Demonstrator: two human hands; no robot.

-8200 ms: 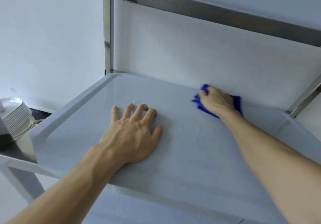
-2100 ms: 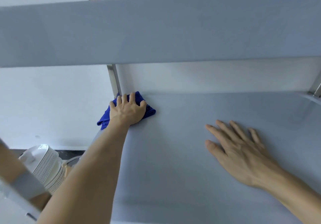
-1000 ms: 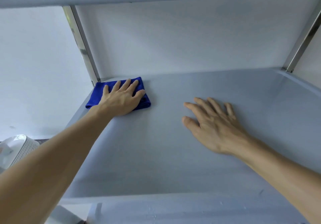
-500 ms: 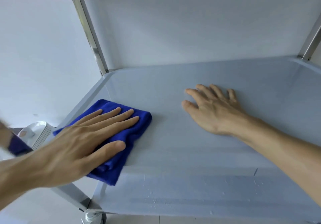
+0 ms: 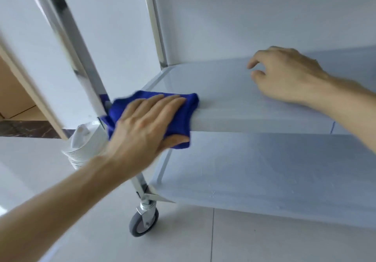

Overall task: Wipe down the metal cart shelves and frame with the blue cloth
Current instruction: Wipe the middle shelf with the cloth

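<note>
The blue cloth is draped over the front left corner of the cart's middle shelf, beside the front left post. My left hand covers it, with fingers laid flat on top and the thumb tucked under the shelf's front lip, pinching the cloth round the edge. My right hand rests on the shelf further right and back, fingers loosely curled and holding nothing. The lower shelf shows beneath, with a few water droplets.
The rear left post rises at the shelf's back corner against a white wall. A grey caster wheel stands on pale floor tiles. A stack of white plates sits left of the cart, behind my forearm.
My left hand has dragged the cloth forward to the shelf's front left corner and over its lip. My right hand's fingers have lifted and curled. The view has dropped lower.
</note>
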